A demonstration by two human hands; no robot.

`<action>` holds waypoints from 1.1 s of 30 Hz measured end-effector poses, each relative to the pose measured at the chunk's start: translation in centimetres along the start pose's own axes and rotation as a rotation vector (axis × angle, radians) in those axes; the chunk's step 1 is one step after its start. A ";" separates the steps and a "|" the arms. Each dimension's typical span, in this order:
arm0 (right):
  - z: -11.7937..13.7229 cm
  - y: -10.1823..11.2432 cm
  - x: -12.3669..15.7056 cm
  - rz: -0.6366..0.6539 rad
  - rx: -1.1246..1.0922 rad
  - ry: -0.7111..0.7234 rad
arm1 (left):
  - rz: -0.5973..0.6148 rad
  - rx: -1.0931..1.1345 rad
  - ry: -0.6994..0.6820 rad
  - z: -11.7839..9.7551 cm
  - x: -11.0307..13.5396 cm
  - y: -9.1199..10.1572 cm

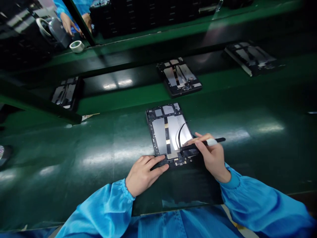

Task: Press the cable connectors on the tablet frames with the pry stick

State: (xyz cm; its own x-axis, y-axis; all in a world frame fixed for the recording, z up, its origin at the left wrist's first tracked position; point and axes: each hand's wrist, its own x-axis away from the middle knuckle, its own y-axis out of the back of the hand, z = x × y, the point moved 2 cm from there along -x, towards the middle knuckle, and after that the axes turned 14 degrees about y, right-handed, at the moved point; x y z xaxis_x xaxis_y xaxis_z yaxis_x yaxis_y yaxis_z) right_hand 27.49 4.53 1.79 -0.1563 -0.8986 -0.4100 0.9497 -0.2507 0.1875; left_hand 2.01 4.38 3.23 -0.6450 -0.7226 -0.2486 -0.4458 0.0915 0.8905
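An opened tablet [159, 132] lies on the green bench, its silver battery panels, dark flex strip and small circuit board exposed. My left hand [146, 173] rests at its lower left corner, fingers stretched out and thumb apart, touching the edge. Black tweezers [219, 140] with a white band are gripped in my right hand [214, 155], over the tablet's lower right part. Their tips are near a thin black cable [179, 135] that curves up over the silver panel. Whether the tips pinch the cable I cannot tell.
Other opened tablets stand behind: one in the middle [179, 77], one at right [251, 58], one at left [65, 92]. A dark green post [42, 102] crosses the left side. A tape roll [77, 46] sits on the ledge near another person's hands [69, 24].
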 end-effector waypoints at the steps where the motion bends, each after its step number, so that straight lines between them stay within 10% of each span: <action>1: -0.2 -0.2 -0.2 -0.002 -0.047 -0.037 | -0.025 -0.013 -0.014 -0.4 0.0 -0.1; 6: 0.2 -4.1 -2.1 0.244 -0.262 -0.164 | -0.045 -0.212 -0.036 -0.4 -0.5 -1.0; 10: -0.6 -5.8 -4.6 0.246 -0.242 -0.179 | -0.077 -0.391 0.211 6.0 -3.7 -0.4; 15: -5.9 -1.2 -9.0 -0.006 0.070 -0.064 | -0.234 -0.430 0.609 17.3 -10.2 2.4; 18: -9.2 2.1 -12.0 -0.165 0.225 -0.032 | -0.293 -0.410 0.708 20.2 -13.2 2.9; 27: -12.6 -0.8 -19.1 -0.284 0.324 -0.026 | -0.169 -0.171 0.541 12.3 -21.3 -5.3; 33: -11.2 0.0 -16.2 -0.213 0.163 -0.016 | -0.216 0.028 0.592 11.2 -19.0 -4.6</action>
State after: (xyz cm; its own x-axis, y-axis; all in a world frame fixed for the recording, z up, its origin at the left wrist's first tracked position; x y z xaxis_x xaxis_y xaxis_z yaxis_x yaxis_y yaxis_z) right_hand 33.02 23.14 -1.58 -0.3538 -0.8246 -0.4413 0.8390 -0.4884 0.2400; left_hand 9.38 25.30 -0.43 -0.0893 -0.9829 -0.1612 -0.5486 -0.0865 0.8316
